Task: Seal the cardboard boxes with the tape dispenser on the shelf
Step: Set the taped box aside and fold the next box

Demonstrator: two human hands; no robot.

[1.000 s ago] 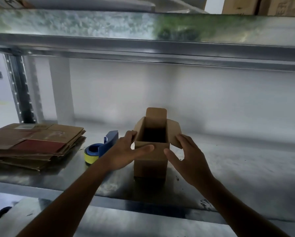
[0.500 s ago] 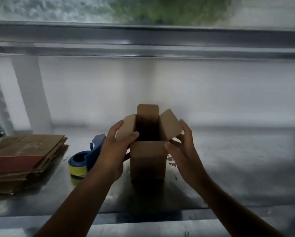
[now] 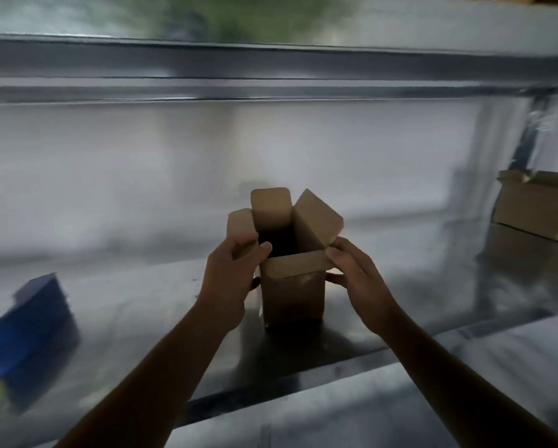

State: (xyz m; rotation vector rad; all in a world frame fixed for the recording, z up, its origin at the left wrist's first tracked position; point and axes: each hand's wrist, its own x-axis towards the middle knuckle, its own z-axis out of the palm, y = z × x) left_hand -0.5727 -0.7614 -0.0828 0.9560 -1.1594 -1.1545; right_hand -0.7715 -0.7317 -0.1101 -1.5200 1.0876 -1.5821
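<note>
Left grip [image 3: 227,279]: clenched round left flap of small cardboard box [image 3: 292,295], thumb at the opening.
Right grip [image 3: 360,281]: pinching front flap's right corner.
Box position: upright on metal shelf [image 3: 141,305], flaps open.
Tape dispenser [image 3: 28,318]: far left, blurred, partly cut off.
Second box [image 3: 536,208]: far right, cut off.

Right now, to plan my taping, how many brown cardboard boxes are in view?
2: a small upright brown cardboard box, flaps open, at centre; a wider brown cardboard box far right on the metal shelf. Others may be hidden.

one head-worn view (wide-angle) looks forward and down, close onto the metal shelf [image 3: 433,279].
</note>
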